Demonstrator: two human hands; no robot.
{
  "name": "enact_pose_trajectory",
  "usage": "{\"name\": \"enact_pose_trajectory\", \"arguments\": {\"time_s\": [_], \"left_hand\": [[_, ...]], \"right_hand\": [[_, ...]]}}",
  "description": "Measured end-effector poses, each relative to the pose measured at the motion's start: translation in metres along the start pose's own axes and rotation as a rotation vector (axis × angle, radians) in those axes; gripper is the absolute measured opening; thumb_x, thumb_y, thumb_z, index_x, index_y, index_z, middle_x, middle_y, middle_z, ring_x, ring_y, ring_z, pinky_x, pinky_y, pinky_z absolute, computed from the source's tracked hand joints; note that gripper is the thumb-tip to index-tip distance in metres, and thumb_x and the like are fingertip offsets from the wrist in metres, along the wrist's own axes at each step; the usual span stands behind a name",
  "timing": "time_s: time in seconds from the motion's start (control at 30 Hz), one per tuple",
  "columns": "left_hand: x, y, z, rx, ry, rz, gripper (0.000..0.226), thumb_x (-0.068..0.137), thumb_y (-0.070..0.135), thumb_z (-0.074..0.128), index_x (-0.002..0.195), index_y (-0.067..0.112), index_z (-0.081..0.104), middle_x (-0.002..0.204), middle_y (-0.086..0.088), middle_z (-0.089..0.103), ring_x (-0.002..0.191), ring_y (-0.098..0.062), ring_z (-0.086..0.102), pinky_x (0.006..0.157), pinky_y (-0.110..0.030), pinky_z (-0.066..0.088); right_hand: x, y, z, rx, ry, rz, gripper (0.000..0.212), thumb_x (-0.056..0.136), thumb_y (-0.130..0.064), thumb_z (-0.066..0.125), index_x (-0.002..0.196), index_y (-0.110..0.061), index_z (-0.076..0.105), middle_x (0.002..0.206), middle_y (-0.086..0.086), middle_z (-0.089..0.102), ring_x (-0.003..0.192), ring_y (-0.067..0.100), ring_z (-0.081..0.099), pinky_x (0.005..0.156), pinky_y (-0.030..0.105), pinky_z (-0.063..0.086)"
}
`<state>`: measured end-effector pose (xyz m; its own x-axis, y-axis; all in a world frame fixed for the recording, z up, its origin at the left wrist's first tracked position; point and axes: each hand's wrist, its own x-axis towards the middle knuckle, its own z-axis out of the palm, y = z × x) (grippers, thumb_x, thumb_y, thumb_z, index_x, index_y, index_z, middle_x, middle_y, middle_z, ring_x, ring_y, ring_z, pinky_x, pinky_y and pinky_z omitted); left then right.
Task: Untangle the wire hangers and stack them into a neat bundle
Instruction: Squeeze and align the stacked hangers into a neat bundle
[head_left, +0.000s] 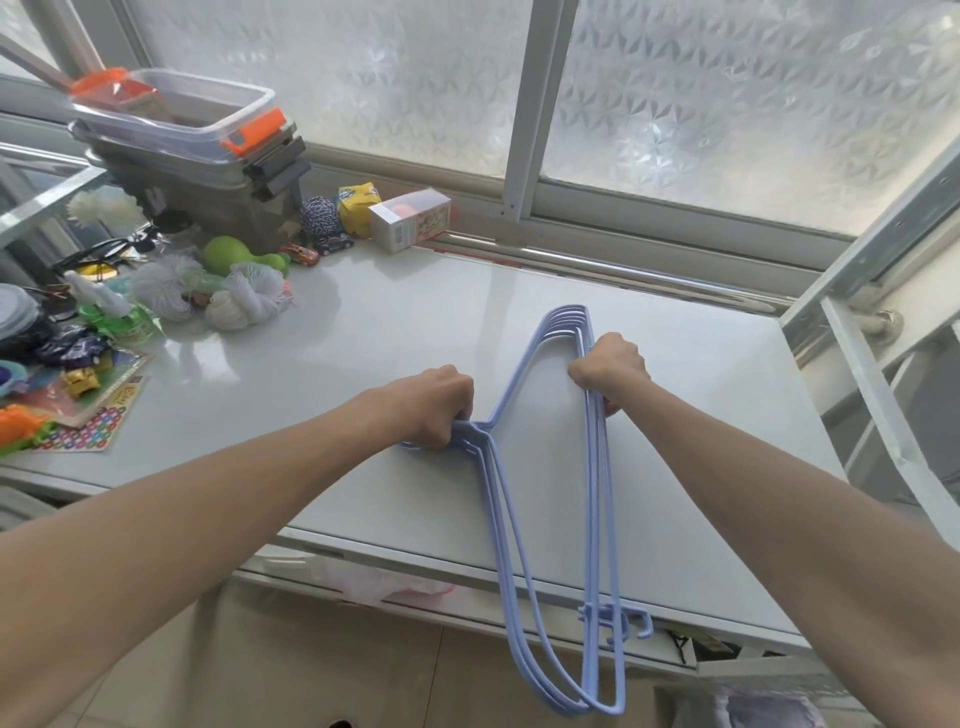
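Two hands (434, 402) on roughly five blue hangers (563, 332), exact count unclear; two toy cars (317, 248) on the surface (415, 322)

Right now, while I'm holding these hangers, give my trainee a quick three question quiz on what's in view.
1. True or false: the left hand grips the hook end of the light blue wire hangers.
2. Which grips the straight bottom bars: A) the right hand, B) neither?
3. What lies on the white tabletop between the green plastic toy and the dark toy car?

Key: 1 true; 2 A; 3 a red toy car.
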<state>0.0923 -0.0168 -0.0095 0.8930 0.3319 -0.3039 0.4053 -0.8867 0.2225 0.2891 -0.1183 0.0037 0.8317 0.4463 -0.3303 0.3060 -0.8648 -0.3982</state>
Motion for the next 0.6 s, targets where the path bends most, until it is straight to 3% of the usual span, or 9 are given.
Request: {"name": "enact_pose_trajectory", "arguments": {"time_s": [0.07,0.2,0.33,0.47,0.6], "left_hand": [[0.0007,-0.0013,0.0025,0.010,0.014,0.003,0.020,0.070,0.002,0.062,0.056,0.010,0.050,0.058,-0.006,0.038,0.057,-0.025,0.033,0.045,-0.023,0.021],[0.0010,-0.0027,0.0041,-0.004,0.008,0.009,0.020,0.069,0.002,0.060,0.054,0.009,0.049,0.054,-0.005,0.034,0.056,-0.024,0.030,0.045,-0.024,0.020],[0.0013,-0.0065,0.0043,-0.027,0.000,0.004,0.023,0.066,0.000,0.060,0.050,0.011,0.046,0.052,-0.003,0.031,0.055,-0.023,0.028,0.047,-0.026,0.022],[0.0015,-0.0070,0.0021,-0.033,0.001,0.012,0.026,0.062,0.000,0.060,0.047,0.011,0.042,0.050,-0.003,0.028,0.055,-0.022,0.026,0.047,-0.027,0.021],[0.0016,-0.0040,0.0003,-0.022,-0.010,-0.002,0.030,0.062,-0.004,0.058,0.048,0.011,0.037,0.052,-0.004,0.027,0.057,-0.022,0.025,0.048,-0.027,0.020]], "right_hand": [[0.0011,0.0024,0.0007,0.028,-0.017,0.008,0.017,0.076,-0.005,0.058,0.093,-0.005,0.057,0.092,0.012,0.060,0.080,0.036,0.067,0.061,0.042,0.061],[0.0040,0.0047,0.0009,0.007,-0.006,0.013,0.014,0.073,0.003,0.063,0.078,-0.006,0.054,0.079,0.010,0.058,0.056,0.028,0.060,0.044,0.034,0.054],[0.0041,0.0022,0.0014,0.000,0.020,0.000,0.019,0.072,0.007,0.062,0.075,-0.006,0.049,0.074,0.010,0.053,0.052,0.026,0.053,0.037,0.031,0.047],[0.0052,0.0032,0.0009,0.050,0.034,0.050,0.035,0.070,0.008,0.069,0.099,-0.006,0.056,0.086,0.011,0.057,0.055,0.025,0.050,0.038,0.036,0.049],[0.0041,0.0050,0.0013,0.106,0.027,0.083,0.060,0.066,0.007,0.073,0.122,-0.007,0.056,0.094,0.012,0.056,0.074,0.032,0.060,0.039,0.038,0.052]]}}
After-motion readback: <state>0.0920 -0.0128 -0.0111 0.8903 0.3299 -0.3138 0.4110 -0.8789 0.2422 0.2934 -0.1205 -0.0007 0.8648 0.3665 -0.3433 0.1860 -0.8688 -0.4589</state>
